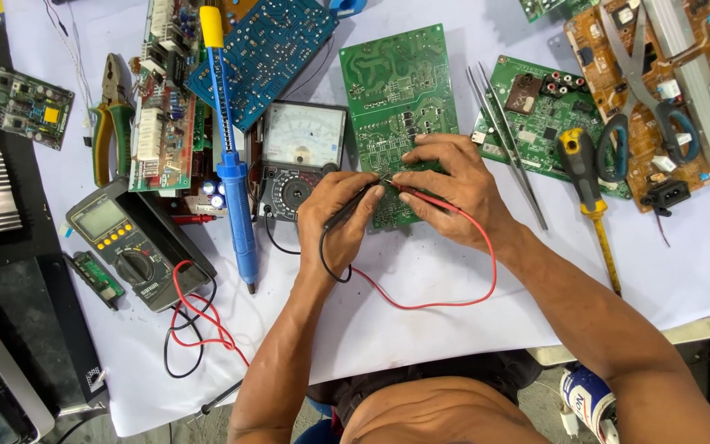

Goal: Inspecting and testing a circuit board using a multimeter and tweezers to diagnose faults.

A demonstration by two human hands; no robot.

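White cloth covers the table (454,279), and it is crowded with electronics. At its middle lies a green circuit board (396,107), solder side up, and both hands meet over the board's near end. The left hand (334,222) pinches a black test probe (353,207) between thumb and fingers, its tip down on the board. The right hand (454,189) pinches a red test probe (412,194) the same way, tip just beside the black one, with its other fingers resting on the board. A black lead (324,261) and a red lead (462,288) loop back from the probes across the cloth.

Touching the green board's left edge is an analog multimeter (299,156) with a pale dial face. Further left of the board lies a blue desoldering pump (232,173) with a yellow cap, then a digital multimeter (125,247) and yellow-handled pliers (112,115). Right of the board lie metal tweezers (503,140), a smaller green board (544,115), a yellow-and-black screwdriver (587,189), and blue-handled scissors (643,99) on an orange board (700,99).
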